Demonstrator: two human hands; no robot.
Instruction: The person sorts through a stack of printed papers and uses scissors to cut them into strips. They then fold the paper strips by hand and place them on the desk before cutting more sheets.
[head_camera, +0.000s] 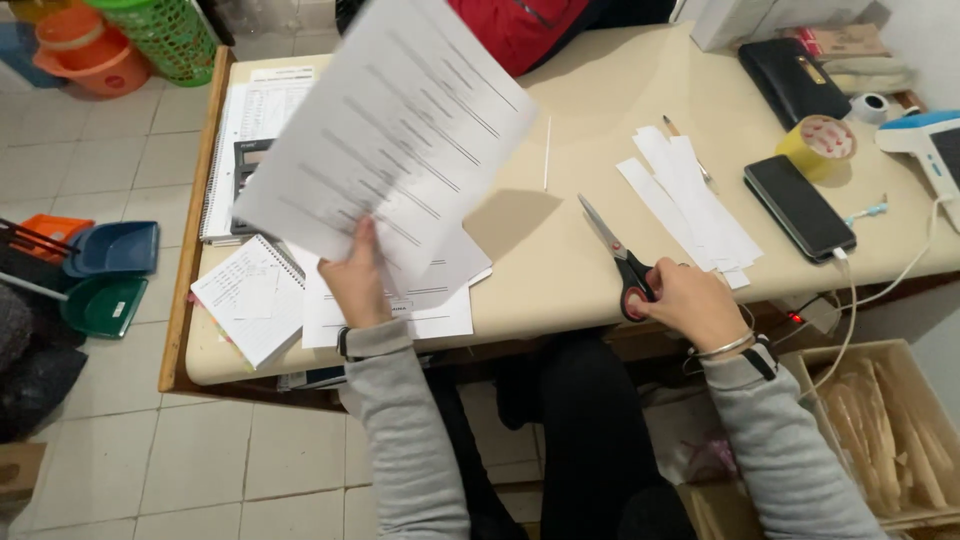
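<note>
Printed sheet (390, 130) pinched aloft in my left hand (355, 280); red-handled scissors (622, 262) gripped in my right hand (695, 305); yellow tape roll (818, 146) beyond.

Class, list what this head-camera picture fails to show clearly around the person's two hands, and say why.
1. Printed sheet, left hand: text motion-blurred.
2. Scissors handles: partly covered by right hand.
3. Papers beneath the sheet: mostly hidden.
4. Person in red: cut off by the top edge.
</note>
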